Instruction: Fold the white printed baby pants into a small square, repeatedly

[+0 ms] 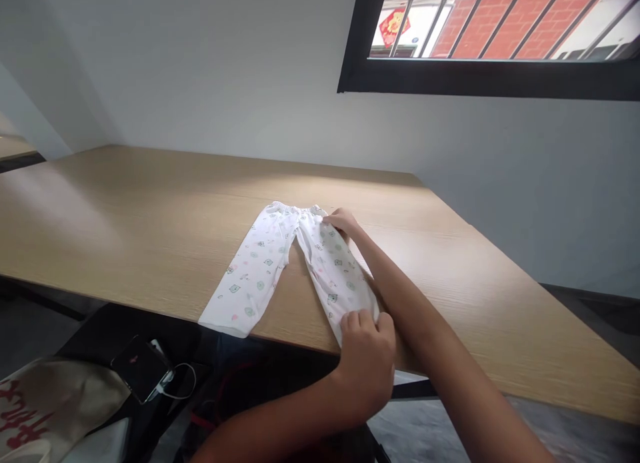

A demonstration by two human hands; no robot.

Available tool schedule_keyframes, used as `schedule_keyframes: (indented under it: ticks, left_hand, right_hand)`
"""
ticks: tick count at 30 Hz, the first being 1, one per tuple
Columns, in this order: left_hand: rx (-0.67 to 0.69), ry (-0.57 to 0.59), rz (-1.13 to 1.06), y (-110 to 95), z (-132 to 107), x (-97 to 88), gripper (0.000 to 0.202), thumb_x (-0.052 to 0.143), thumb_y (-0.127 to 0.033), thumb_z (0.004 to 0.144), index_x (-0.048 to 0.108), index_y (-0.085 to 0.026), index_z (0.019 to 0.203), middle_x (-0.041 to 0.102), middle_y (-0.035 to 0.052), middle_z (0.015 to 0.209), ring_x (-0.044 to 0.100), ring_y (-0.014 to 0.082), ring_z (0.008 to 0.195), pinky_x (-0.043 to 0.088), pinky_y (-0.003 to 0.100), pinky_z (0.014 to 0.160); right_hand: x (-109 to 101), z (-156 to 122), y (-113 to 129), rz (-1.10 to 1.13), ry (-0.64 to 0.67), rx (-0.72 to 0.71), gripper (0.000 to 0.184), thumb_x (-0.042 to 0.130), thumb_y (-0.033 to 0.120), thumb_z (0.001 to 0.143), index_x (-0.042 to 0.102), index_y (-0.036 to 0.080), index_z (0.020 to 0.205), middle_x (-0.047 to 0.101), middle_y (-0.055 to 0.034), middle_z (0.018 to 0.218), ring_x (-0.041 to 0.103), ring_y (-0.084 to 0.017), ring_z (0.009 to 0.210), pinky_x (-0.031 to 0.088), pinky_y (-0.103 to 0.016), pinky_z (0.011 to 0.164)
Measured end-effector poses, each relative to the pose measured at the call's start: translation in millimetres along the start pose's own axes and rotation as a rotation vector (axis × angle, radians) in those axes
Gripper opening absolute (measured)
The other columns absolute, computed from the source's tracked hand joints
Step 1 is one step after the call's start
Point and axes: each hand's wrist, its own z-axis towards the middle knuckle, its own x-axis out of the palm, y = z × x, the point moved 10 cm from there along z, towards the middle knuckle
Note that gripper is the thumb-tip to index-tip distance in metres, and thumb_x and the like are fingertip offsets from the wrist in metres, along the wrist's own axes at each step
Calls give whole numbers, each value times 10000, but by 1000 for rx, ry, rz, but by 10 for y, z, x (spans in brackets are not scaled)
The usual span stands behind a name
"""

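White children's pants point(260, 263) with a small green and pink print lie flat on the table, elastic waistband at the far end and both legs spread toward me. The near end of the right-hand leg is in the closed fingers of my left hand point(367, 356), at the table's front edge. Farther off, my right hand point(343, 220) pinches the same leg's outer side just below the waistband. My right forearm runs alongside that leg and partly covers its outer edge. The left-hand leg lies untouched, its hem at the table edge.
The wooden table point(150, 210) reaches back to a pale wall point(225, 70) with a dark-framed barred window point(490, 76). Below the front edge, at left, a dark phone point(141, 368) with a white cable lies beside a beige cloth bag point(65, 396) with red lettering.
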Motion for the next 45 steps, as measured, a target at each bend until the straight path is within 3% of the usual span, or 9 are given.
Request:
schedule_keyframes:
  ticks: [5, 13, 18, 24, 29, 32, 36, 39, 45]
  left_hand:
    - [-40, -268, -260, 351, -142, -580, 72, 453, -128, 758, 455, -199, 769, 532, 29, 759, 516, 140, 657, 435, 245, 613]
    - [-696, -580, -129, 1670, -1139, -1636, 173, 509, -345, 780, 430, -213, 701, 515, -34, 588, 494, 133, 513, 360, 223, 501]
    - [-733, -432, 250, 2032, -1309, -1562, 178, 470, -278, 815, 608, -207, 902, 550, 97, 892, 548, 237, 754, 423, 326, 597]
    - [-340, -363, 336, 1596, -1067, -1237, 317, 510, -75, 752, 682, -313, 869, 452, 79, 1215, 422, 315, 1103, 361, 543, 870]
    - [120, -68, 112, 1336, -376, -1075, 246, 434, -185, 851, 647, -233, 966, 371, 33, 1356, 359, 220, 1229, 323, 368, 1018]
    - [124, 48, 123, 1594, 245, -1145, 370, 293, -211, 905, 466, -145, 1225, 489, 58, 1263, 466, 184, 1133, 372, 292, 955]
    - [109, 81, 154, 1808, 718, -1132, 394, 309, -252, 901, 431, -102, 1244, 476, 82, 1286, 432, 187, 1163, 342, 282, 974]
    - [154, 126, 176, 1668, 476, -920, 423, 347, -294, 899, 403, -130, 1285, 369, 93, 1379, 309, 219, 1276, 247, 353, 1054]
    - [310, 178, 51, 1078, -824, -590, 575, 342, -457, 896, 161, -246, 1400, 250, 5, 1443, 212, 180, 1332, 172, 379, 1109]
  right_hand:
    - [-60, 14, 160, 275, 170, 48, 95, 539, 231, 725, 515, 158, 669, 531, -48, 595, 546, -151, 551, 491, -272, 526]
    - [368, 111, 1206, 358, 130, -102, 68, 527, 157, 724, 485, 151, 670, 549, -49, 657, 555, -126, 590, 504, -257, 604]
    - [1050, -38, 1448, 145, 77, -205, 245, 484, 153, 704, 355, 186, 500, 432, -19, 502, 516, -165, 568, 441, -295, 582]
    - [1166, -187, 1383, -13, 5, -450, 171, 431, 172, 734, 372, 182, 574, 509, -27, 694, 505, -166, 740, 394, -270, 691]
    - [943, -369, 1344, 26, 270, -543, 193, 423, 269, 807, 573, 172, 735, 601, -21, 861, 546, -147, 773, 422, -233, 685]
    - [957, -773, 1339, 108, 530, -604, 342, 313, 335, 895, 614, 207, 993, 570, -25, 1125, 529, -174, 1003, 417, -271, 849]
    - [1114, -1162, 1256, -174, 576, -833, 420, 218, 340, 943, 477, 232, 1256, 348, -26, 1378, 278, -214, 1280, 222, -408, 1052]
    - [1271, -1001, 1171, -436, 473, -957, 430, 244, 289, 940, 377, 203, 1339, 254, -44, 1421, 168, -237, 1321, 77, -504, 1069]
    - [1287, -194, 1209, -618, 191, -760, 467, 278, 270, 935, 269, 162, 1389, 209, -61, 1432, 152, -242, 1324, -3, -542, 1057]
